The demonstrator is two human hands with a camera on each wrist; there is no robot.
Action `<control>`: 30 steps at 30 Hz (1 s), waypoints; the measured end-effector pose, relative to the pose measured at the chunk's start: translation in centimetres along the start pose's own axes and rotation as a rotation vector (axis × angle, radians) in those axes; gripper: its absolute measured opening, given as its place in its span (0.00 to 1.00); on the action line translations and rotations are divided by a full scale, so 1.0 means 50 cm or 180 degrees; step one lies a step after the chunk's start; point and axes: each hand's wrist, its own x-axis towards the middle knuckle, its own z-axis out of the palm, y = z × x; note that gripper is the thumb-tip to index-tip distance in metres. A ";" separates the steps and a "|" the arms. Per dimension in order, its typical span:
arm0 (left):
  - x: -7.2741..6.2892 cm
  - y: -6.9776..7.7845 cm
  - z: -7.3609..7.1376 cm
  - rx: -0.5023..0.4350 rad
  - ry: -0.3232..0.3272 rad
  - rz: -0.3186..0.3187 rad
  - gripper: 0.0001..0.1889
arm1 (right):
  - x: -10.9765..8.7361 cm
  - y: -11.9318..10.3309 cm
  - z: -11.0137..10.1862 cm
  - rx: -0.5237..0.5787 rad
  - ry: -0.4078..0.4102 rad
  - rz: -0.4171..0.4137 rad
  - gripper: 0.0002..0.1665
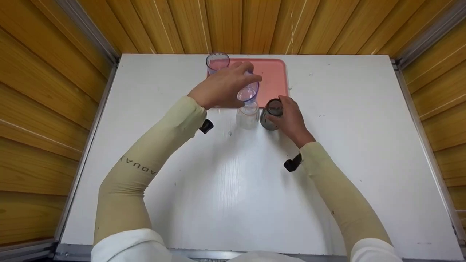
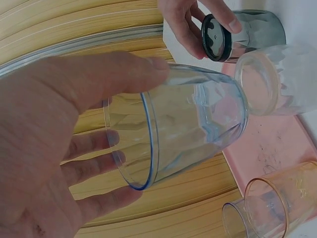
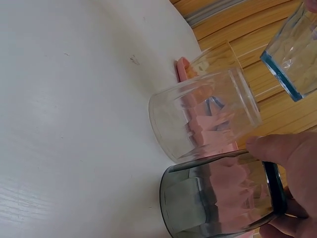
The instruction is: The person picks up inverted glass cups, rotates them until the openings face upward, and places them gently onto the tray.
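Observation:
My left hand [image 1: 227, 83] grips a clear blue-rimmed cup [image 2: 188, 119] between thumb and fingers, above the near part of the pink tray [image 1: 273, 74]. With thumb and fingers around its upper end, my right hand [image 1: 291, 118] holds a dark grey see-through cup [image 3: 218, 198], which stands upside down on the table just off the tray's near edge. Left of the grey cup, a colourless clear cup [image 3: 203, 116] stands bottom up, close beside it. The blue-rimmed cup overlaps the clear cup's top in the head view.
A purple-rimmed cup [image 1: 217, 62] stands at the tray's far left, and an orange-tinted cup [image 2: 280, 203] shows beside it in the left wrist view. The white table [image 1: 225, 203] is bordered by wood-slat walls [image 1: 255, 25] at the back and sides.

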 end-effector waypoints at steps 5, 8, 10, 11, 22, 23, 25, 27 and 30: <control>0.007 -0.002 -0.003 -0.0021 -0.0045 -0.0046 0.37 | 0.004 0.005 -0.002 -0.0016 -0.0054 0.0077 0.47; 0.010 -0.004 -0.004 -0.0025 -0.0057 -0.0078 0.38 | 0.006 0.005 -0.005 -0.0014 -0.0078 0.0065 0.46; 0.011 -0.006 -0.004 -0.0033 -0.0063 -0.0101 0.38 | 0.008 0.004 -0.006 -0.0011 -0.0097 0.0051 0.45; 0.012 -0.007 -0.004 -0.0031 -0.0065 -0.0113 0.38 | 0.008 0.003 -0.007 -0.0013 -0.0105 0.0045 0.44; 0.022 -0.014 -0.001 -0.0071 -0.0163 -0.0290 0.39 | 0.013 -0.004 -0.007 0.0004 -0.0161 0.0081 0.40; 0.022 -0.016 -0.001 -0.0068 -0.0163 -0.0296 0.39 | 0.013 -0.005 -0.006 0.0014 -0.0156 0.0085 0.40; 0.022 -0.019 0.000 -0.0054 -0.0154 -0.0303 0.40 | 0.013 -0.008 -0.004 0.0025 -0.0148 0.0094 0.40; 0.022 -0.023 0.001 -0.0040 -0.0136 -0.0306 0.39 | 0.014 -0.011 -0.001 0.0039 -0.0139 0.0091 0.39; 0.022 -0.026 0.003 -0.0021 -0.0132 -0.0308 0.39 | 0.015 -0.015 0.003 0.0030 -0.0144 0.0095 0.39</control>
